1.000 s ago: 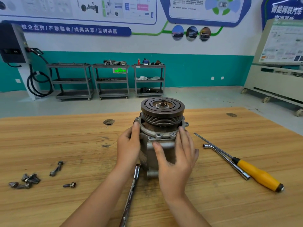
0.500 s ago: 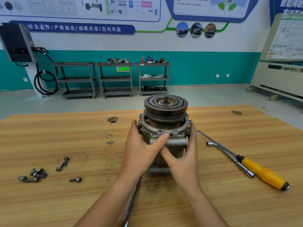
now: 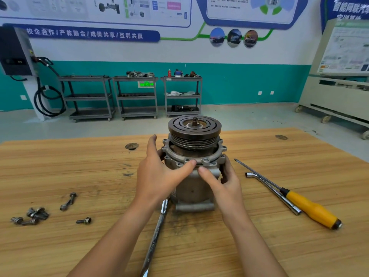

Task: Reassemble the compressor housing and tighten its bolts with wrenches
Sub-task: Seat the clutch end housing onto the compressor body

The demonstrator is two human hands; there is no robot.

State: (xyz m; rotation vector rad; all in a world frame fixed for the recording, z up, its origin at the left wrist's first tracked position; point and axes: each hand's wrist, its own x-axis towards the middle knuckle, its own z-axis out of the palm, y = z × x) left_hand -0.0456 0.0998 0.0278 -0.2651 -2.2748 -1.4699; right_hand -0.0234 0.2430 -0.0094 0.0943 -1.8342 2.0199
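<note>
The compressor (image 3: 191, 188) stands upright mid-table, its dark grooved pulley (image 3: 194, 128) on top and the grey housing flange (image 3: 208, 161) with bolt holes below it. My left hand (image 3: 157, 176) holds the housing's left side; its thumb lies on the front of the flange and its index finger points up. My right hand (image 3: 227, 182) grips the right side, fingers curled round the housing, thumb touching the front just under the flange. Loose bolts lie at the left: one pair (image 3: 68, 200), a single bolt (image 3: 83, 220) and a cluster (image 3: 32, 215). A long wrench (image 3: 157, 232) lies between my forearms.
An L-shaped socket wrench (image 3: 271, 188) and a yellow-handled screwdriver (image 3: 311, 210) lie right of the compressor. The wooden table (image 3: 79, 172) has two round holes (image 3: 131, 146), (image 3: 281, 137) near its far edge. Grey carts (image 3: 137, 96) stand by the far wall.
My left thumb has moved onto the front of the flange. My right hand has slid from the front of the body to its right side. The compressor has stayed in place.
</note>
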